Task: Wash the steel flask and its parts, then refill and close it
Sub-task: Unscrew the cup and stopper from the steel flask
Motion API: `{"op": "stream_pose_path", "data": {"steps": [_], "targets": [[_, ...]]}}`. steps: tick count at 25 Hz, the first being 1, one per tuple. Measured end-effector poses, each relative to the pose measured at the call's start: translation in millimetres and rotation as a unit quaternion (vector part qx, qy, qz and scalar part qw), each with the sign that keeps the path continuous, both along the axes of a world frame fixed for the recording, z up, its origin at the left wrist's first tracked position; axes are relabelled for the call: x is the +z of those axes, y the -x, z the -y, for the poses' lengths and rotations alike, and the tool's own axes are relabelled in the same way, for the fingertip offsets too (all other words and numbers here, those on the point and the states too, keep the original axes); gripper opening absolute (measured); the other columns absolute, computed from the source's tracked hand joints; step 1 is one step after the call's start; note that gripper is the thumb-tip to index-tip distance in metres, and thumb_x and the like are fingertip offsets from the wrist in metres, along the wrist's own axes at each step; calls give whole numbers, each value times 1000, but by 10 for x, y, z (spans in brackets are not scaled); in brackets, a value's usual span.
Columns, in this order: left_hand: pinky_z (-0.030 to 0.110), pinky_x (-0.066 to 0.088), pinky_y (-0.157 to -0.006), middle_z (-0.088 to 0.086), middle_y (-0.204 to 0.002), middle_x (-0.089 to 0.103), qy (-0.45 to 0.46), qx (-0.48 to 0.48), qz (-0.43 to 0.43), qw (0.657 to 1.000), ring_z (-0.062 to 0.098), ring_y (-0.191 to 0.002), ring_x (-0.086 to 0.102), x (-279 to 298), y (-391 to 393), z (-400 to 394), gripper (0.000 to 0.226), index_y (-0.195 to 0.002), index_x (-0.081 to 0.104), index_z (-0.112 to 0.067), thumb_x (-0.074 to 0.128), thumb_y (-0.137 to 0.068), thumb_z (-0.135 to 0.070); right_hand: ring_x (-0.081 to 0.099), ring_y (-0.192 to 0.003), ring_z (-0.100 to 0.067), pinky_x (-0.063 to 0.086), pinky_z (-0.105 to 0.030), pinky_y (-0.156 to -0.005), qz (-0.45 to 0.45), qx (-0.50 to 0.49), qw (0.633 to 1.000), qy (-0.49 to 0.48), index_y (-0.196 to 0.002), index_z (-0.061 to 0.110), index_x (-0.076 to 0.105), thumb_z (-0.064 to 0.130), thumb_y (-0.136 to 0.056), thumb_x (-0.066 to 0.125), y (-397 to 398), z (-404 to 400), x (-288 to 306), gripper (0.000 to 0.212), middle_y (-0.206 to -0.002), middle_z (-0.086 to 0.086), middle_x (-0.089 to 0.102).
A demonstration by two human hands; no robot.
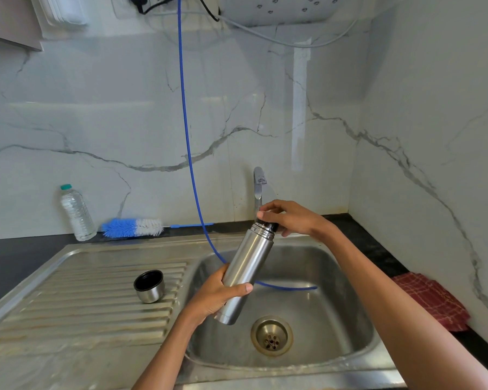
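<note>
Marble-veined wall panels back a dark counter with a steel sink (358, 358) set into it. At the far left a plastic water bottle (76, 212) stands by the wall, with a blue-and-white bottle brush (133, 227) lying just beside it. On the ribbed drainboard (76, 313) the flask's steel cup lid (148, 286) rests mouth-up, well apart from the flask. Over the basin the left hand (217, 296) wraps the lower body of the steel flask (245, 268), fingers curled round it and thumb laid across the front; the flask tilts with its neck toward the tap (258, 187). The right hand (288, 218) curls its fingers over the black stopper (268, 224) at the neck, gripping it. A red checked cloth (431, 299) lies on the counter at the right. The step in hand looks like unscrewing the stopper before washing. Next, the right hand probably needs to twist while the left holds the body firm, then lift the stopper clear.
</note>
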State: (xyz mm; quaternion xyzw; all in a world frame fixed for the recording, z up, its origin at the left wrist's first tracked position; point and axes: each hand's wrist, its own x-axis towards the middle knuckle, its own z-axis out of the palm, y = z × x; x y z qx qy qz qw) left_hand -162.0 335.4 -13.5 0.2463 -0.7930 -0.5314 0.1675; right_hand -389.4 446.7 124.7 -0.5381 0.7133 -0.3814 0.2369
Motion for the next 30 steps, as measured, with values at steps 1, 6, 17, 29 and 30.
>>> {"op": "stream_pose_path", "data": {"steps": [1,6,17,29,30], "targets": [[19,55,-78,-5,-121,67,-1,0,2,1000,10,-105,68,-3,-1,2,77,-136,49,-36,84,-69,-53,65,-100,-17,59,-31,-82,-24,-12,1000,-5,-129,23,61,48,-95,65,-2,14,0,42,-116,0,65],[19,55,-79,-5,-122,66,-3,2,-2,1000,10,-107,68,7,-11,-4,86,-137,48,-37,84,-62,-60,63,-115,-17,55,-26,-89,81,50,995,35,-130,21,66,15,-95,68,77,-49,1,36,-125,-1,66],[23,56,-84,-5,-123,65,8,-3,3,1000,11,-108,67,11,-11,-13,95,-138,47,-35,82,-55,-68,67,-108,-22,60,-28,-86,48,36,998,6,-130,18,65,32,-93,72,37,4,47,40,-119,-5,66],[21,55,-82,-7,-119,69,0,41,-41,998,9,-105,69,41,-31,-6,86,-132,51,-41,82,-57,-67,69,-113,-35,56,-41,-101,430,-29,878,209,-132,7,63,20,-97,65,105,-150,-347,37,-124,-19,70],[20,54,-81,-7,-119,69,1,46,-47,998,9,-104,69,47,-31,-15,86,-131,50,-41,81,-56,-67,71,-108,-32,57,-40,-99,441,-45,870,217,-130,7,63,25,-95,66,91,-163,-427,39,-120,-19,71]]}}
